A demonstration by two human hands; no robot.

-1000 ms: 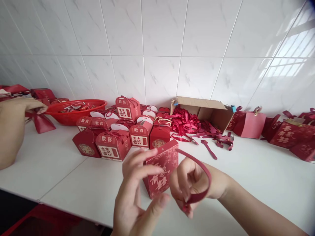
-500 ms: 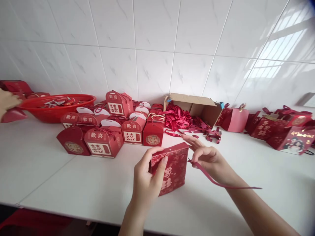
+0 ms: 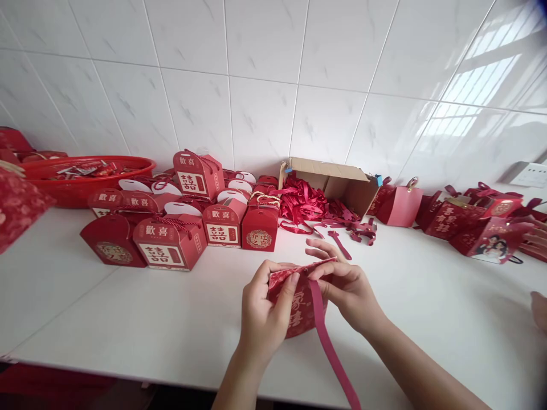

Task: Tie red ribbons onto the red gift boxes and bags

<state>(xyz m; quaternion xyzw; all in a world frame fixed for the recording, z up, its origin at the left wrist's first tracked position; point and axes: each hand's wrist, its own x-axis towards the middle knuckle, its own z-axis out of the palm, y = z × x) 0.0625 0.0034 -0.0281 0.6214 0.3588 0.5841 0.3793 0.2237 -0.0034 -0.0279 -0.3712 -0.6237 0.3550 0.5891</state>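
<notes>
A red paper gift box (image 3: 299, 315) with pale lettering stands on the white table, tilted slightly. My left hand (image 3: 265, 307) grips its upper left side, thumb on the front face and fingers behind. At the top edge my right hand (image 3: 348, 287) pinches a dark pink ribbon (image 3: 328, 347) between thumb and forefinger. The ribbon's long tail hangs down across the front of the box toward the table's near edge. My right fingertips hide the ribbon's upper end and part of the box top.
Finished-looking red candy boxes (image 3: 171, 242) cluster at left, before a red basin (image 3: 89, 176) of wrapped pieces. A cardboard carton (image 3: 331, 171) spills ribbons (image 3: 303, 196). More red boxes (image 3: 482, 239) stand at right, near another person's hand (image 3: 536, 239). A patterned red bag (image 3: 21, 205) shows far left.
My right hand has moved left with the ribbon, bringing it against the box top. The ribbon tail now hangs down in front. Another person's hand has appeared at the right edge.
</notes>
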